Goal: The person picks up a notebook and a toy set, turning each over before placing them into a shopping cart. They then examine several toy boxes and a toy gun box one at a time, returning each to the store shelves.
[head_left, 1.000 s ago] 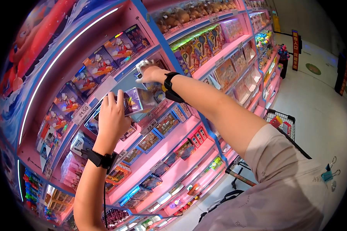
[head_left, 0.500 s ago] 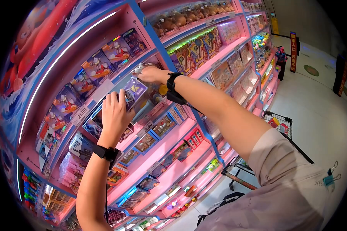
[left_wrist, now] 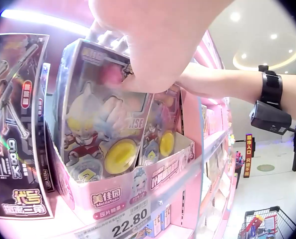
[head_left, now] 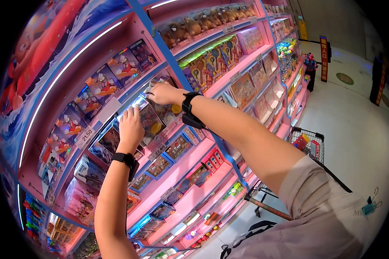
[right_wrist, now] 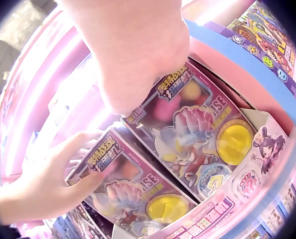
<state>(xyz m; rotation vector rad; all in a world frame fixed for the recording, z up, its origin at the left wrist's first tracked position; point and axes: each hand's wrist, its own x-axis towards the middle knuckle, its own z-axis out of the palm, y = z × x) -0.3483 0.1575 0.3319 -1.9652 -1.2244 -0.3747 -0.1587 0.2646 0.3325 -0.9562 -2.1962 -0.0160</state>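
Two purple boxed toy figures with yellow discs stand side by side in a pink cardboard display tray [left_wrist: 118, 196] on a shelf at head height. My left hand [head_left: 132, 116] lies with straight fingers against the front of the left box [left_wrist: 98, 129], near its top. That hand [right_wrist: 63, 174] and its box [right_wrist: 133, 194] also show in the right wrist view. My right hand [head_left: 157, 91] curls over the top edge of the right box [right_wrist: 197, 124], beside the left one. A 22.80 price tag [left_wrist: 120, 229] sits under the tray.
Pink shelves [head_left: 229, 77] full of boxed toys run off to the right, with more rows above and below. Dark boxes [left_wrist: 13, 124] stand left of the tray. A shopping cart [head_left: 309, 140] with goods stands low right on the pale aisle floor [head_left: 358, 121].
My left hand has carried the purple box up and set it upright into the tray beside the other one. The right hand has stayed on the right box's top.
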